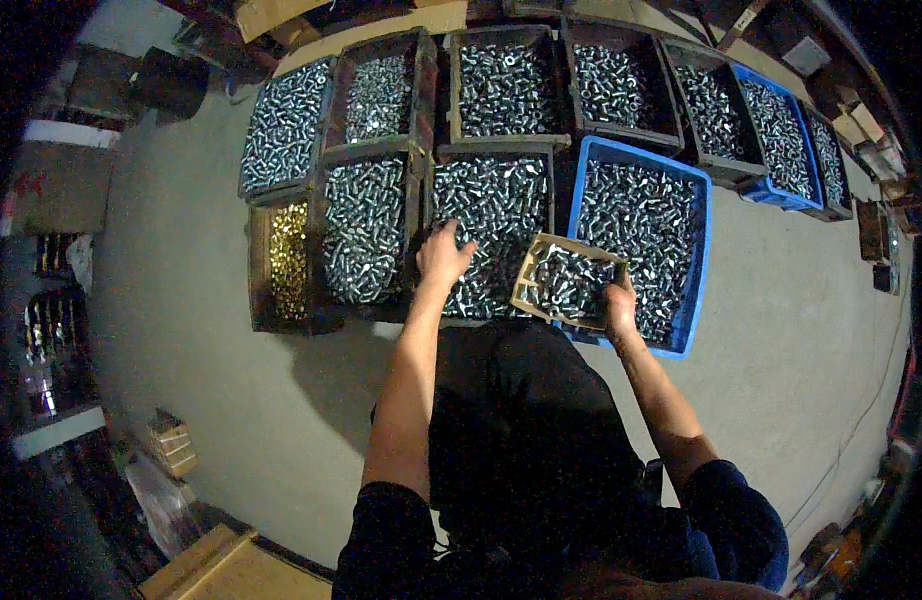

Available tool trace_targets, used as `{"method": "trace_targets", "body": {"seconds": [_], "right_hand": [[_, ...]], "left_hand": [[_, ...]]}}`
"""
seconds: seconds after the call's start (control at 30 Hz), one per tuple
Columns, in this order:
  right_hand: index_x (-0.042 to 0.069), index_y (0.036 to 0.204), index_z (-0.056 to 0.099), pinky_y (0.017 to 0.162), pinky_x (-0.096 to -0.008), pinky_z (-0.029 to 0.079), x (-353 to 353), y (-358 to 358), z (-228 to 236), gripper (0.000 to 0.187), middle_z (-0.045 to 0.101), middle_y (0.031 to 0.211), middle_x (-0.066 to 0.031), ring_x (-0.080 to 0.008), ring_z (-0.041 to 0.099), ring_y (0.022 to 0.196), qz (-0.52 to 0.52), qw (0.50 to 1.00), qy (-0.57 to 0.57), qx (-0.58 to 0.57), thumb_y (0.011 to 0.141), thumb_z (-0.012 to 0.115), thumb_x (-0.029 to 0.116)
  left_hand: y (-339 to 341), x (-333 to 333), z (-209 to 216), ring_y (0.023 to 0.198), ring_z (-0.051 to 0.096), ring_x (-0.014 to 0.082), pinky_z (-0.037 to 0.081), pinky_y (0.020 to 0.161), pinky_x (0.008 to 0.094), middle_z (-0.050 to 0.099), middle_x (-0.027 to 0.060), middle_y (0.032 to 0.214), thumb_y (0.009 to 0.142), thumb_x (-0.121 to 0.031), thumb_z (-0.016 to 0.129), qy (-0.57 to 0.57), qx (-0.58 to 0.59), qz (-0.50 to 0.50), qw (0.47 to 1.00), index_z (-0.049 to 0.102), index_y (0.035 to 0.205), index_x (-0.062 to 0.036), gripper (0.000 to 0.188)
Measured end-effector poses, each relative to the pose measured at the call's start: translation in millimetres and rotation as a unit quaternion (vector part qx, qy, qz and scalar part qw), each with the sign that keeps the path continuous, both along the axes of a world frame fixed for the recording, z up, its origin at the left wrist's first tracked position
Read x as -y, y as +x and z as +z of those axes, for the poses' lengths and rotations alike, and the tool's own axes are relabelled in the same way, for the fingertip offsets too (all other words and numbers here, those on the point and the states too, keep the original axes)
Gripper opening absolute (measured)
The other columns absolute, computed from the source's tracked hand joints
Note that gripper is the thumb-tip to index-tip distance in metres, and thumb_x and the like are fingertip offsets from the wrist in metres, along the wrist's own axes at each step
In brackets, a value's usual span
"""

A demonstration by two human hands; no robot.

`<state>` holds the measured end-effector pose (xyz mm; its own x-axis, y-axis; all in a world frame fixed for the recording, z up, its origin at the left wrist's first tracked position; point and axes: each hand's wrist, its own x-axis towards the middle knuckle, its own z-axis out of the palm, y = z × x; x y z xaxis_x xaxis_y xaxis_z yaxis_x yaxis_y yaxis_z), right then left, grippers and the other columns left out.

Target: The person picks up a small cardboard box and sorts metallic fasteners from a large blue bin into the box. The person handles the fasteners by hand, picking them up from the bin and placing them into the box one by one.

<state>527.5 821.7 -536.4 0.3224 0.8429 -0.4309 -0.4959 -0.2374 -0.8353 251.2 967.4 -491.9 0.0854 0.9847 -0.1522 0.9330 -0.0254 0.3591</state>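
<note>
My left hand (444, 257) reaches over the left side of a dark crate (559, 180) filled with silvery bolts (491, 190). Its thumb stands apart from the fingers, whose tips are at the bolts; nothing shows in its grasp. My right hand (621, 305) grips the right end of a small open cardboard box (581, 321). Silvery bolts (571, 282) partly fill that box. It is held slightly tilted, over the boundary between the dark crate and a blue plastic bin (703, 250) of similar fasteners.
More dark crates (429, 90) of metal fasteners stand in a row behind. A narrow crate of brass-coloured pieces (288, 262) sits at the left, and another blue bin (816, 170) at the far right. A wooden surface (236, 570) is at lower left. Grey floor (191, 300) surrounds the crates.
</note>
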Motion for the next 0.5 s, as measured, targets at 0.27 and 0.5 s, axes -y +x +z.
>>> {"method": "trace_targets", "body": {"seconds": [0.27,0.5], "right_hand": [[0.005,0.126,0.04,0.075,-0.0304,0.046,6,10,-19,0.057,0.052,0.106,-0.0076,-0.02,0.053,0.087,-0.032,0.999,0.011,0.01,0.069,0.043,0.004],[0.005,0.133,0.033,0.067,-0.0304,0.046,4,8,-18,0.064,0.052,0.103,-0.0078,-0.0186,0.052,0.08,-0.014,1.0,-0.008,0.027,0.069,0.04,0.0]], "left_hand": [[30,10,-24,0.081,0.061,0.0345,0.05,0.068,0.0435,0.051,0.0196,0.11,0.071,-0.022,0.066,-0.004,-0.057,-0.031,0.998,0.045,0.117,-0.0033,0.054],[2,0,-41,0.081,0.06,0.0373,0.049,0.071,0.0438,0.058,0.0189,0.096,0.064,-0.012,0.064,0.003,0.08,0.003,0.997,0.059,0.092,-0.0013,0.031]]}}
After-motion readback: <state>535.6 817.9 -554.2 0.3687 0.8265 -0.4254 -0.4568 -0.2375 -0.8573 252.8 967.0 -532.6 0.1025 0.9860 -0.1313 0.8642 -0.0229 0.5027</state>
